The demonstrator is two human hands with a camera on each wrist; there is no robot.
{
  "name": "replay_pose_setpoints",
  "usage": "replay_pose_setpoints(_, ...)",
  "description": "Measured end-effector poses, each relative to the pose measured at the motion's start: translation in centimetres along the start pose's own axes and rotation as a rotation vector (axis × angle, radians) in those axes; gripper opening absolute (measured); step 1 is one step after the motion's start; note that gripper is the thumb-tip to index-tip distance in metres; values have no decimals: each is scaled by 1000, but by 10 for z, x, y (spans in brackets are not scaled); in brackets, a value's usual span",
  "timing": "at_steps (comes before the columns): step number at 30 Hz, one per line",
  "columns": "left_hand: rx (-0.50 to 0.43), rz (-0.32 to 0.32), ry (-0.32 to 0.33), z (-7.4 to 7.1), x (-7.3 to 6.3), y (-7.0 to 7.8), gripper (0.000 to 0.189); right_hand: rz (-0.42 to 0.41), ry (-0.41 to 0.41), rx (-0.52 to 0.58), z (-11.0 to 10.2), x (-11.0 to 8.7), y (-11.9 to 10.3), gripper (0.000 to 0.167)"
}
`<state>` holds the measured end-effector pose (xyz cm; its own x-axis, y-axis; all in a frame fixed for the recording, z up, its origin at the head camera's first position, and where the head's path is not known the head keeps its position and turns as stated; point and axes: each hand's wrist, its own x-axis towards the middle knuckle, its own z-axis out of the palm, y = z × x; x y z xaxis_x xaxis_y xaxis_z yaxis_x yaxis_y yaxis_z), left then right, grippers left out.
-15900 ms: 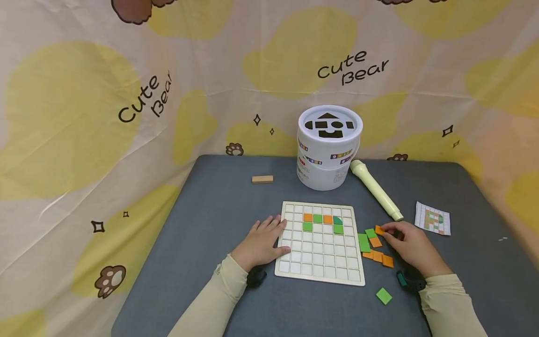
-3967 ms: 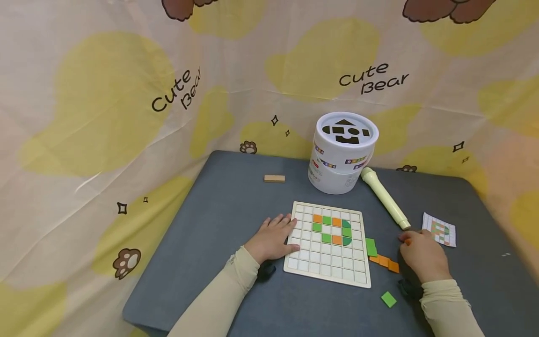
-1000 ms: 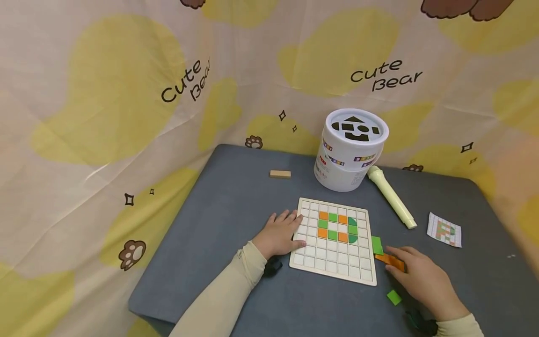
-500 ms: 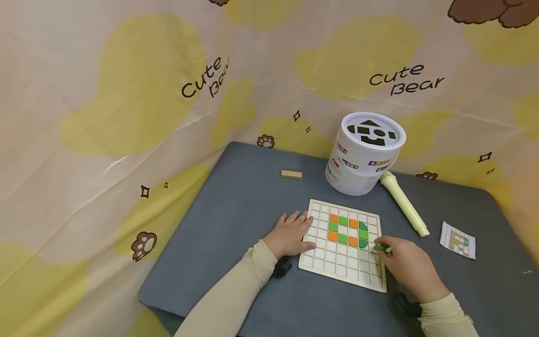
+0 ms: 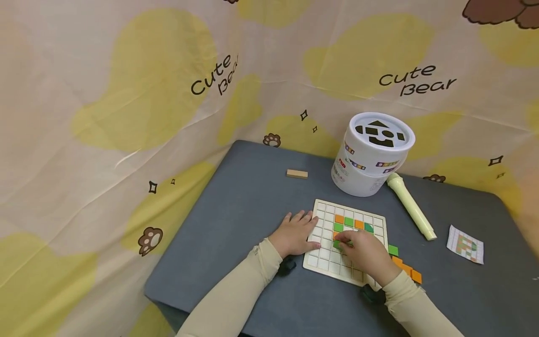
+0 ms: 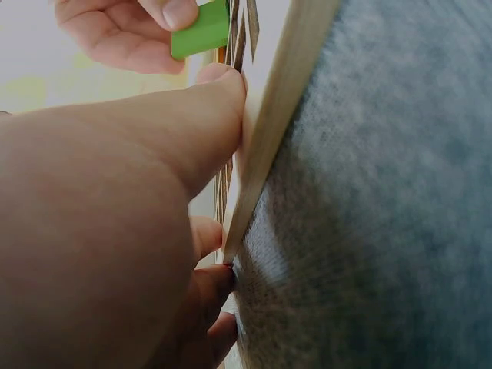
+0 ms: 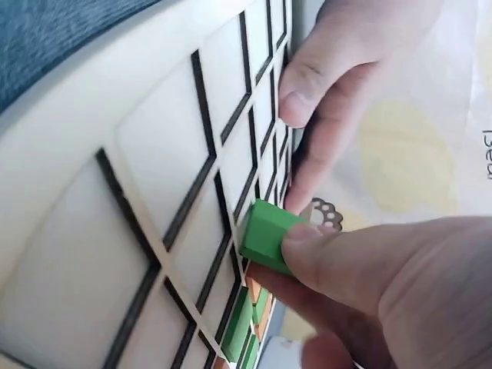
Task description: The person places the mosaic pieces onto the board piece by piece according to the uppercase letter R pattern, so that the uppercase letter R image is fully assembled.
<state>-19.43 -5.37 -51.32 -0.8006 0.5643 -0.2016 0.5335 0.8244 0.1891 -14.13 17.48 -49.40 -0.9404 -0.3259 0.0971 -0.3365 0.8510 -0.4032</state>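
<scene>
A cream grid board (image 5: pixel 324 263) lies on the table with orange and green tiles in its upper cells. My left hand (image 5: pixel 294 234) rests on its left edge, fingers spread and thumb on the near side. My right hand (image 5: pixel 365 252) is over the middle of the board, pinching a green square tile (image 7: pixel 267 231) between thumb and fingers. In the right wrist view this tile is tilted close over the cells. The left wrist view shows the same green tile just beyond my left thumb (image 6: pixel 219 100). My right hand hides part of the tile pattern.
Right of the board lie a loose green tile (image 5: pixel 393 250) and several orange tiles (image 5: pixel 416 276). Behind are a white bucket (image 5: pixel 358 173) with a shape-hole lid, a pale yellow stick (image 5: pixel 412 206) and a wooden block (image 5: pixel 297 173). A pattern card (image 5: pixel 465 244) lies at right.
Over 16 seconds, orange, green and rounded dark green pieces were added to the board. In the last second, my right hand took a green tile and moved left over the board.
</scene>
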Motion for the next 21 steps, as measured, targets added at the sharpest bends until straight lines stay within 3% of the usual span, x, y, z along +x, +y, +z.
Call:
replay_pose_setpoints(5, 8, -6, -2, 3, 1, 0, 88, -71, 78, -78, 9, 2, 3, 11)
replay_pose_setpoints(12, 22, 3, 5, 2, 1, -1, 87, -48, 33, -103, 14, 1, 0, 7)
replay_pose_setpoints(21, 32, -3, -2, -1, 0, 0, 87, -123, 1, -158, 6, -12, -4, 18)
